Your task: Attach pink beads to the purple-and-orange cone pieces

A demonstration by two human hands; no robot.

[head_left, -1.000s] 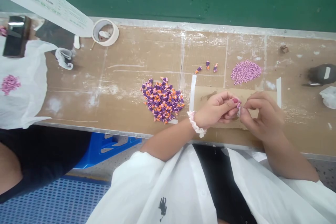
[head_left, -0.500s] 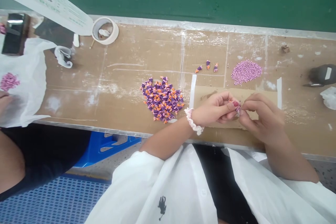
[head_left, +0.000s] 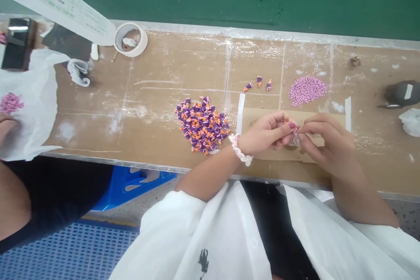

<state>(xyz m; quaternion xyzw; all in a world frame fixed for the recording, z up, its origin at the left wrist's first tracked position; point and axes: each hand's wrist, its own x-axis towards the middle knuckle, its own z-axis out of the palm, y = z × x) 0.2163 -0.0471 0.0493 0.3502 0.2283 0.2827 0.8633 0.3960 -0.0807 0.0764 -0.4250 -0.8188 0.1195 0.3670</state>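
My left hand (head_left: 267, 133) and my right hand (head_left: 324, 140) meet fingertip to fingertip over a taped-down cardboard sheet (head_left: 256, 116) on the worn brown workbench (head_left: 157, 96). Together they pinch one tiny piece (head_left: 295, 136), mostly hidden by the fingers. Left of my left hand lies a heap of small purple-and-orange pieces (head_left: 202, 123). Three more purple-and-orange pieces (head_left: 258, 83) lie apart behind the sheet. A mound of tiny pink pieces (head_left: 307, 89) sits behind my right hand.
A tape roll (head_left: 131, 39) stands at the back left beside a white paper sheet (head_left: 62, 2). A co-worker's hand (head_left: 5, 124) rests on a white cloth (head_left: 29, 109) at far left. A dark tool (head_left: 402, 93) lies at far right. Green wall behind.
My two hands stayed together over the cardboard, fingers shifting slightly on the tiny piece. A co-worker's hand has come into view at the far left.
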